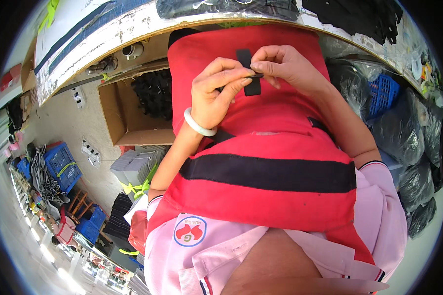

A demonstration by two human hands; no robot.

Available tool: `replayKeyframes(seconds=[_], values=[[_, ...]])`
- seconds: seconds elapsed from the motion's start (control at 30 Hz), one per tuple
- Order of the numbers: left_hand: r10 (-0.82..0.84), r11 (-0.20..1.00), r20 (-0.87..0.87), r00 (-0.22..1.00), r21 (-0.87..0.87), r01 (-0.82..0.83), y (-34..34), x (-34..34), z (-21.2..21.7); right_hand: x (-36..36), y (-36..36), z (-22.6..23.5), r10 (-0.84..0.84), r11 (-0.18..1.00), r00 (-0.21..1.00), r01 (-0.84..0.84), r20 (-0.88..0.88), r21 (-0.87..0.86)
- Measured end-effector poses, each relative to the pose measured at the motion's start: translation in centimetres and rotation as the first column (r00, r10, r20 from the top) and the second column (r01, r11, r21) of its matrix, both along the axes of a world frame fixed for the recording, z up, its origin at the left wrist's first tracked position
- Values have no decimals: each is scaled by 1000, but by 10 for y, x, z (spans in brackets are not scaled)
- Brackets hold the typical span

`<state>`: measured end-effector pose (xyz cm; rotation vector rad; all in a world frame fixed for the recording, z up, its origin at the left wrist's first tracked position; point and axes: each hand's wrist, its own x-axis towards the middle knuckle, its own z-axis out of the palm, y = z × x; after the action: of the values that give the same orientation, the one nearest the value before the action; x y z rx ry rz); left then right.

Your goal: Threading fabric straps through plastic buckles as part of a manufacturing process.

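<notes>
A short black strap (pixel 252 88) is held between my two hands, above the red apron (pixel 290 118) on my lap. Thumb and fingertips of my left hand (pixel 214 91) pinch a narrow black piece at the strap's middle. My right hand (pixel 293 69) meets it from the other side, its thumb and forefinger closed on the strap's edge. One end of the strap sticks up above the fingers and the other hangs below. How the narrow piece and the strap join is covered by my fingertips. A pale bangle (pixel 199 123) circles my left wrist.
A worn white tabletop (pixel 128 34) curves across ahead of me. Left of my lap, an open cardboard box (pixel 115 110) holds black pieces, with stacked grey pieces (pixel 133 167) nearer. Blue crates (pixel 63 167) stand farther left. Black plastic bags (pixel 403 132) crowd the right side.
</notes>
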<state>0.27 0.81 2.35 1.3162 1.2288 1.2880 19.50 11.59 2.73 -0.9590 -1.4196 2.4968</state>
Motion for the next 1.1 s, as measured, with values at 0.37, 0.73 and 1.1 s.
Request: replayKeyframes(seconds=[0.37,0.73,1.1], values=[[-66,994,128,990,-73,76,-9,0,5,-8,-1,-2,-186,946,980,197,-67,258],[21,982,202,979,-186,17,-27,-7,16,-35,-22,-17,-278,908,956,292,-88,301],[499,709,-61,864,-545,-448,-81,-105,40,-49,-36,-26,138,946,989,-149,59,288]])
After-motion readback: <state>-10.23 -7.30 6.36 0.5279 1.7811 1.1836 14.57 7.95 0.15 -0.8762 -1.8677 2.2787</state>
